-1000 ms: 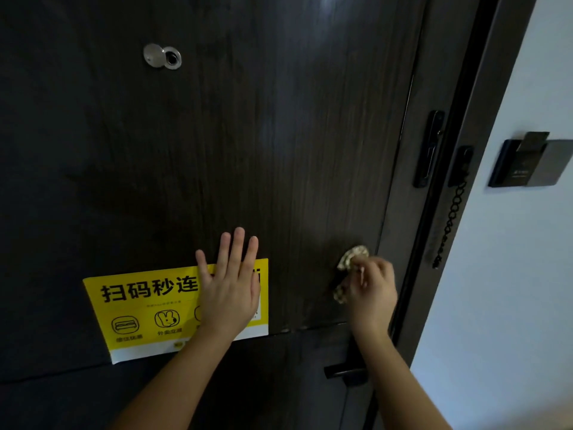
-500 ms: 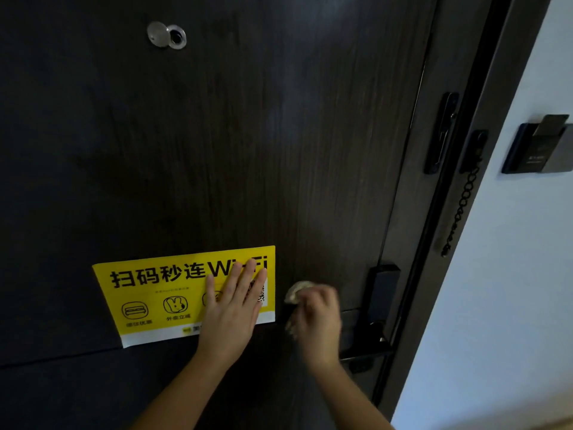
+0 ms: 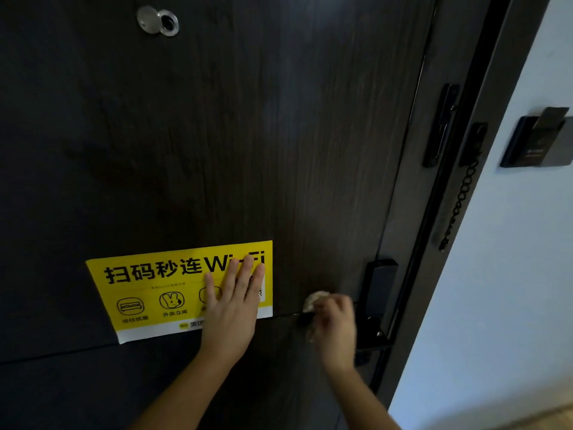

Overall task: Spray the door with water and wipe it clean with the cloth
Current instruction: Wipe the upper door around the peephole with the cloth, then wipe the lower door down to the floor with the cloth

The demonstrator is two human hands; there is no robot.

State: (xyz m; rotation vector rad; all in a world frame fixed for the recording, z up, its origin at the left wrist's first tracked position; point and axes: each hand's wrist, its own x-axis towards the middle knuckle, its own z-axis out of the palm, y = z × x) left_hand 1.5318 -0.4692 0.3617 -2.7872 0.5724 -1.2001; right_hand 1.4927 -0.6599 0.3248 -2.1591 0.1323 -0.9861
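A dark wood-grain door (image 3: 248, 135) fills most of the view. My left hand (image 3: 232, 308) lies flat with straight fingers on a yellow Wi-Fi sticker (image 3: 148, 290) stuck to the door. To its right, my right hand (image 3: 336, 330) grips a small bunched, light-coloured cloth (image 3: 314, 299) and presses it against the door just left of the black lock plate and handle (image 3: 376, 302). Most of the cloth is hidden under the fingers. No spray bottle is in view.
A metal peephole (image 3: 159, 21) sits high on the door. On the right door edge and frame are a black latch plate (image 3: 440, 125) and a security chain (image 3: 459, 206). A card holder (image 3: 539, 138) hangs on the pale wall at right.
My right hand with the cloth has swept from near the door's right edge down and left, then back slightly right toward the lock. My left hand stays flat on the sticker.
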